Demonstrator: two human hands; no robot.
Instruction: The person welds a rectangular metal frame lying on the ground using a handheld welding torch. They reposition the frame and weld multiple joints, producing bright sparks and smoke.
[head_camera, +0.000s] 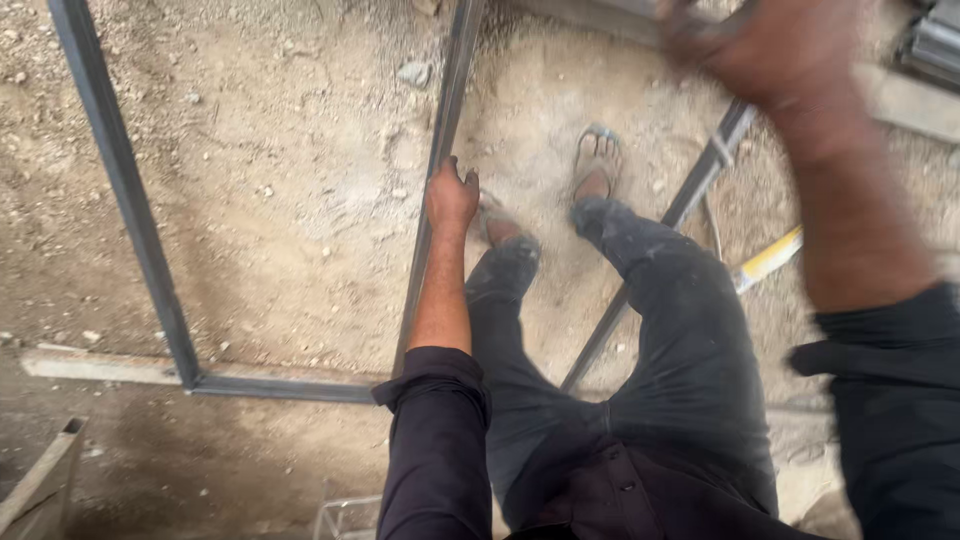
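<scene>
My left hand grips a grey steel bar of a metal frame that lies on the sandy ground. My right hand is raised at the top right, blurred by motion; whether it holds anything cannot be told. A second grey bar runs diagonally under my right arm. My legs in dark trousers and my sandalled feet stand between the two bars.
The frame's left bar and bottom bar rest on dirt and a concrete strip. A yellow-handled object lies at right. More metal sections sit at the top right corner, and a steel piece at bottom left.
</scene>
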